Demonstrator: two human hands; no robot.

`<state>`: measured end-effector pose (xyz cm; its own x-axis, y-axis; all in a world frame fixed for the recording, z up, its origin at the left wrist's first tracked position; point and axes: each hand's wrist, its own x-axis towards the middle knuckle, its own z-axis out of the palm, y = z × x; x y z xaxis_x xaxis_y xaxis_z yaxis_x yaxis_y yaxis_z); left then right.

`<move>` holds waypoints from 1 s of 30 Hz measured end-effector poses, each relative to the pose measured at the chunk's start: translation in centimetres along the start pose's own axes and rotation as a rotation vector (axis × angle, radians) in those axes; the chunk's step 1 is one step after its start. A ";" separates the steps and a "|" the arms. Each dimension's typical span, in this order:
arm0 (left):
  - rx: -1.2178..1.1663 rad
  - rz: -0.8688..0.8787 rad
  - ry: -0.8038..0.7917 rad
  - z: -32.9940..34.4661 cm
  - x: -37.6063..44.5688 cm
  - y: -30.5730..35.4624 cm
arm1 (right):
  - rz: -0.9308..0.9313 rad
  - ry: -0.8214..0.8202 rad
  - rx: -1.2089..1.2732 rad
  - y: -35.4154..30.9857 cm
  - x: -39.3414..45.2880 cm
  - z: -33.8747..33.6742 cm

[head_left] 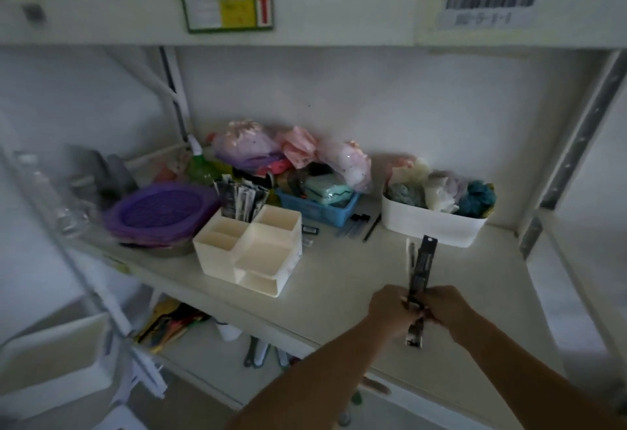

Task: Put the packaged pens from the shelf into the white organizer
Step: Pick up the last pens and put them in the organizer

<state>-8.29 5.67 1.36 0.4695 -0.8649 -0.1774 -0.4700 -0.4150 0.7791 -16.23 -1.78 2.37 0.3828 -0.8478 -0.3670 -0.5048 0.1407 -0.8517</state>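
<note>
Left hand (390,311) and right hand (441,309) both closed around packaged pens (420,270), count unclear; one white organizer (251,249), several packs inside.

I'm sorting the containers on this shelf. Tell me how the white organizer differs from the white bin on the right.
The white organizer is split into several open compartments; the white bin shows one open cavity. The organizer is boxy with stepped heights, while the bin has rounded corners. The organizer holds packaged pens upright in its back compartment, with the others looking empty; the bin is heaped with crumpled bags and cloth-like items. Both are white, open-topped and stand on the same shelf.
</note>
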 end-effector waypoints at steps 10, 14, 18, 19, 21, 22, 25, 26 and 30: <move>-0.027 0.391 0.391 -25.3 3.9 -3.7 | -0.632 0.270 -0.016 -18.4 -1.5 16.6; -0.006 0.466 0.434 -32.3 4.8 -6.0 | -0.744 0.275 0.057 -22.0 -1.7 22.8; 0.053 0.466 0.386 -35.3 5.7 -9.1 | -0.753 0.303 -0.041 -22.8 -0.9 26.9; 0.045 0.454 0.379 -35.5 5.9 -10.0 | -0.753 0.312 -0.087 -22.6 -0.7 27.7; 0.053 0.423 0.379 -35.6 6.4 -11.7 | -0.763 0.313 -0.152 -22.0 -0.2 28.8; 0.054 0.404 0.371 -35.6 6.5 -12.5 | -0.770 0.311 -0.187 -21.7 0.0 29.1; 0.062 0.376 0.352 -35.3 6.6 -14.1 | -0.772 0.304 -0.363 -21.5 0.7 29.4; 0.091 0.380 0.352 -35.3 6.6 -14.3 | -0.758 0.303 -0.409 -21.5 0.9 29.3; 0.177 0.407 0.346 -35.4 6.9 -14.6 | -0.668 0.369 -0.632 -20.9 1.3 28.8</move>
<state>28.25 15.77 10.01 0.4283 -0.8343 0.3473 -0.7686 -0.1342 0.6255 17.10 8.96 8.93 0.5285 -0.7748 0.3468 -0.6343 -0.6320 -0.4452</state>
